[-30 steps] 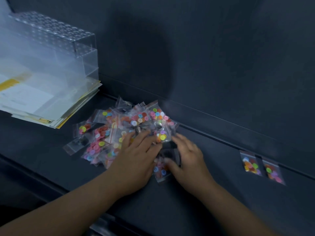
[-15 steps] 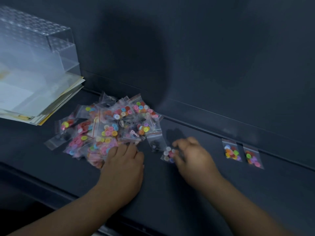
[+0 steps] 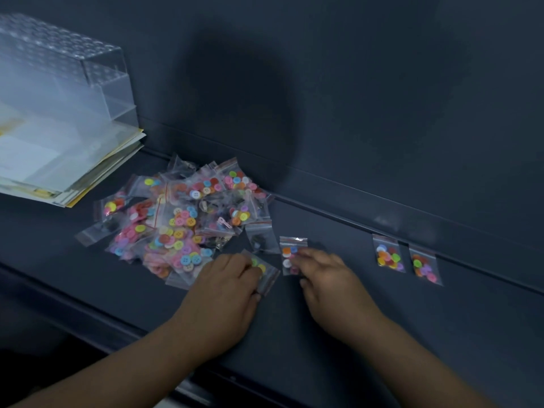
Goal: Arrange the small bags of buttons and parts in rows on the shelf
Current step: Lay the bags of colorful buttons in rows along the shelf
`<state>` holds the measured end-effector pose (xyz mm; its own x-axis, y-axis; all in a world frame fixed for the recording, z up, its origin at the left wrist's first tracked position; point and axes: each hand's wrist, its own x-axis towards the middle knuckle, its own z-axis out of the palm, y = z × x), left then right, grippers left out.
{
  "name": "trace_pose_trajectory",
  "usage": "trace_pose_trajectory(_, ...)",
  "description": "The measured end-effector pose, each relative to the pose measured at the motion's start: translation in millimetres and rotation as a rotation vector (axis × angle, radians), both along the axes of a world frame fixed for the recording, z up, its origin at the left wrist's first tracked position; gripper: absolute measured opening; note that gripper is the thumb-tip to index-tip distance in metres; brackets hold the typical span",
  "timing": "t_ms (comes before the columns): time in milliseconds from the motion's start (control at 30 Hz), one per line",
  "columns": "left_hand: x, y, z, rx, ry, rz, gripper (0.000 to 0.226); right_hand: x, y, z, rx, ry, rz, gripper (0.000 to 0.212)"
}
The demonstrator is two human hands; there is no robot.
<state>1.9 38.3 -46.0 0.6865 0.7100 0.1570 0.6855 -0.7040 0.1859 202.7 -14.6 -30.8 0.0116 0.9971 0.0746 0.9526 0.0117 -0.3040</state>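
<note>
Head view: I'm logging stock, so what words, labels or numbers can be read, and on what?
None can be read.
On the stack of papers: any print is too blurred to read.
On the small bags and the clear plastic box: no label shows.

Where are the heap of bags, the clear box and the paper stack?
heap of bags [image 3: 182,219], head view, its middle.
clear box [image 3: 106,83], head view, end wall.
paper stack [image 3: 88,163], head view, top sheet.

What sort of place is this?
Likely a craft-supply shelf in a shop or stockroom: a heap of small zip bags of coloured buttons, a clear perforated acrylic rack by stacked paper packs, all on a dark shelf.
</note>
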Motion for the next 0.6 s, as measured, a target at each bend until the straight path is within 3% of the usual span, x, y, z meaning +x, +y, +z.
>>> trace_pose_trajectory(100,8,-3,1,-0.033,0.011,-0.075,0.035,7,-6,-5,-0.003,-0.073,0.008,0.051)
trace_pose_trajectory(233,18,-3,5,-0.07,0.03,-0.111,0.04,27,-20,-5,0.045,-0.104,-0.095,0.045)
trace_pose_trajectory(367,33,-6,9,-0.008,0.122,-0.115,0.04,33,-39,-7,0.065,-0.112,-0.043,0.043)
trace_pose_trajectory(600,80,-17,21,-0.04,0.081,-0.084,0.048,58,-83,-7,0.029,-0.146,-0.13,0.04)
